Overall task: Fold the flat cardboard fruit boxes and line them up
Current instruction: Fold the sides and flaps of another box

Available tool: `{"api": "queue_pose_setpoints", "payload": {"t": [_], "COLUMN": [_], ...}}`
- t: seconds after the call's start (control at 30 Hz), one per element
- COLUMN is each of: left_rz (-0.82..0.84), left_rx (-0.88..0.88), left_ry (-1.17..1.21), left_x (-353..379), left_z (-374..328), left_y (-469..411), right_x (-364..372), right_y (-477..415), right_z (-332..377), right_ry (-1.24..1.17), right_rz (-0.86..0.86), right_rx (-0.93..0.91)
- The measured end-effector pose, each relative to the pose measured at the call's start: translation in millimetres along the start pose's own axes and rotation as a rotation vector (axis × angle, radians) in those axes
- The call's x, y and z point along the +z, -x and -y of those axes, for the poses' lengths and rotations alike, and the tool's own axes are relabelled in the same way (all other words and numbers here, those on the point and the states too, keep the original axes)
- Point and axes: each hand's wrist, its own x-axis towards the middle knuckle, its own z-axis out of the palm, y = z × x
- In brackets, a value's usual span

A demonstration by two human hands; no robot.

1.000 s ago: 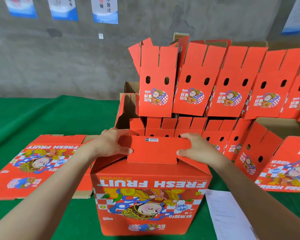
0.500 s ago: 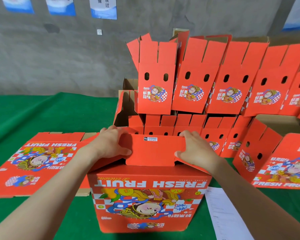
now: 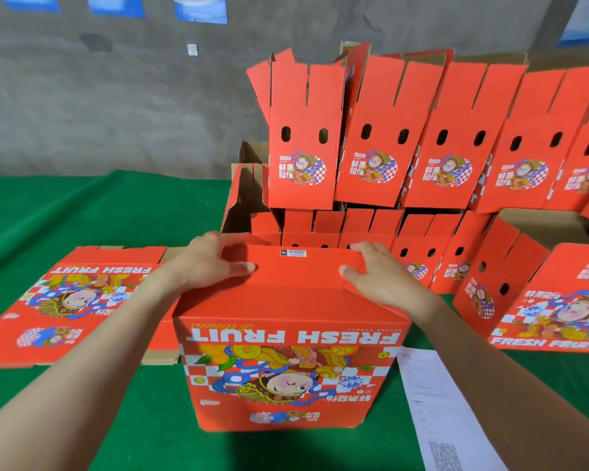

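Observation:
A red fruit box [image 3: 289, 365] with "FRESH FRUIT" printed upside down stands in front of me on the green table [image 3: 82, 212]. Its top flap [image 3: 296, 270] lies nearly flat over the opening. My left hand [image 3: 211, 263] grips the flap's left end, thumb on top. My right hand [image 3: 378, 273] grips the right end the same way. Behind it stand two stacked rows of folded boxes [image 3: 388, 151] with their flaps up. A pile of flat boxes [image 3: 68, 300] lies at the left.
A printed paper sheet [image 3: 436, 402] lies on the table right of the box. More red boxes [image 3: 555, 300] lean at the right. A grey wall with posters is behind the table.
The top flap has been pressed further down onto the box. Both hands stayed on its ends and moved slightly down with it.

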Motion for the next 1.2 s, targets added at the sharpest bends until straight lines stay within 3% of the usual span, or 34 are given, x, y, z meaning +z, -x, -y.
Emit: {"api": "queue_pose_setpoints", "payload": {"t": [0.07,0.13,0.23,0.37,0.43,0.5,0.6,0.73,1.1,1.2], "left_rz": [-0.059,-0.131,-0.266,-0.226,-0.121,-0.021,0.082,-0.046,0.009,-0.097], "left_rx": [-0.078,-0.178,-0.317,-0.518,-0.54,-0.539,-0.423,-0.331,-0.21,-0.119], "left_ry": [0.19,0.534,0.84,0.815,0.742,0.663,0.626,0.655,0.833,0.85], "left_x": [-0.1,1.9,8.5,24.0,33.1,36.8,28.7,3.0,-14.4,-8.5], "left_z": [4.5,10.1,21.9,53.5,59.0,52.3,43.8,31.6,-12.2,-20.1], "left_y": [2.1,6.8,21.9,54.2,66.6,74.5,76.5,79.4,74.7,78.6], "right_x": [0.1,-0.1,-0.5,-0.4,3.1,7.3,0.7,-27.0,-51.5,-54.3], "right_y": [-1.2,-2.7,1.2,13.0,23.6,35.0,39.3,38.8,54.2,61.0], "right_z": [-0.5,-3.1,-11.6,-30.7,-39.1,-42.5,-48.0,-56.2,-75.6,-88.1], "right_ry": [-0.021,-0.063,-0.309,-0.777,-0.883,-0.95,-1.07,-1.212,-1.195,-1.153], "right_rz": [-0.029,-0.047,-0.025,-0.036,0.031,0.129,0.207,0.233,0.306,0.309], "right_rx": [-0.001,0.003,0.041,0.367,0.527,0.568,0.497,0.409,0.018,-0.035]}}
